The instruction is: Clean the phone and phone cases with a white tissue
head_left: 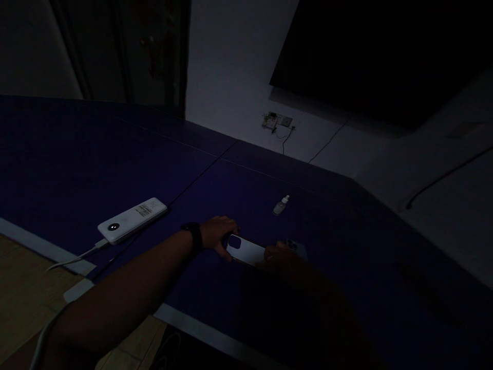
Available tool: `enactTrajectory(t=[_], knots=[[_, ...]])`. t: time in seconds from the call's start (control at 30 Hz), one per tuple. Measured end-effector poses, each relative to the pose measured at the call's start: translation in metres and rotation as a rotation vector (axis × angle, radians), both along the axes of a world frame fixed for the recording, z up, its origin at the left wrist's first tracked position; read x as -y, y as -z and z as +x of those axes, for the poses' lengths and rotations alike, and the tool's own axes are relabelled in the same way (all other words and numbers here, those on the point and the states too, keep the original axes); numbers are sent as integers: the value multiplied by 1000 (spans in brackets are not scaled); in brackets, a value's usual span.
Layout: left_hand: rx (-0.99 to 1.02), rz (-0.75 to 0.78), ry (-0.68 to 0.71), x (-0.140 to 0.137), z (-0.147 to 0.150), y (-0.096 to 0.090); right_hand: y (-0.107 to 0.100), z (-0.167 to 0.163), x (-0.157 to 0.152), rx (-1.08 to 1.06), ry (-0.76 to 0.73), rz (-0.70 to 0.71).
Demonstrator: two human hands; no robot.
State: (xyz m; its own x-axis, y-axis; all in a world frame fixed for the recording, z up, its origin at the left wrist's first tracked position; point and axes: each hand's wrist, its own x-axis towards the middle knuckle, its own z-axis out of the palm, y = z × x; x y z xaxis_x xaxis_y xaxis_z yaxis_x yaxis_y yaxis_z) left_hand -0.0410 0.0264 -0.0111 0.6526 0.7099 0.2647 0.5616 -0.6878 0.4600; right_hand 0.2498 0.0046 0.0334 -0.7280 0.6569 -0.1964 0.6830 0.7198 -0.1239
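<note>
A phone case (pixel 247 251) with a light inner face and a camera cut-out lies between my hands, just above or on the dark blue table. My left hand (pixel 219 233), with a black band on its wrist, grips the left end between thumb and fingers. The right end is under the closed fingers of my right hand (pixel 280 257), which is deep in shadow. Behind that hand a phone (pixel 299 248) with several camera lenses shows partly. Beyond the hands, a small dropper bottle (pixel 281 206) with a pale cap is on the table.
A white power bank (pixel 134 220) with a white cable (pixel 81 255) lies to the left on the blue table (pixel 200 187). The table's pale edge (pixel 200 326) runs near me. A wall with sockets (pixel 279 119) and a large dark screen (pixel 370 56) stands beyond. The room is dim.
</note>
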Motion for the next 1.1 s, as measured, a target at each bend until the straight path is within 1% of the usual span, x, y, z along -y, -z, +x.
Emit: enactTrajectory(t=[0.1,0.2,0.37,0.47,0.53,0.57,0.67,0.73,0.83,0.9,1.0,1.1], knots=[[1,7,6,0,0,-1,-3,-1,-4,48,-83,50],[10,10,16,1,-1,0,-9,1,-7,110,-57,109],[-3,16,12,0,-1,1,-9,-4,0,49,-89,2],[-13,19,14,0,-1,1,-6,-8,0,56,-107,38],[-9,22,14,0,-1,1,-5,-5,-2,82,-93,72],[-7,21,18,0,-1,1,-6,-3,-2,84,-81,67],[-1,14,23,0,-1,1,-9,-1,1,49,-39,-11],[-2,13,20,0,-1,1,-10,-5,5,16,-54,-44],[-8,20,17,0,-1,0,-9,-14,7,6,-116,-4],[-7,19,20,1,0,0,-8,-15,5,-7,-103,36],[-2,15,24,1,0,-1,-6,-7,4,-47,-71,27],[-6,17,28,2,0,-3,-5,4,6,-42,-82,0]])
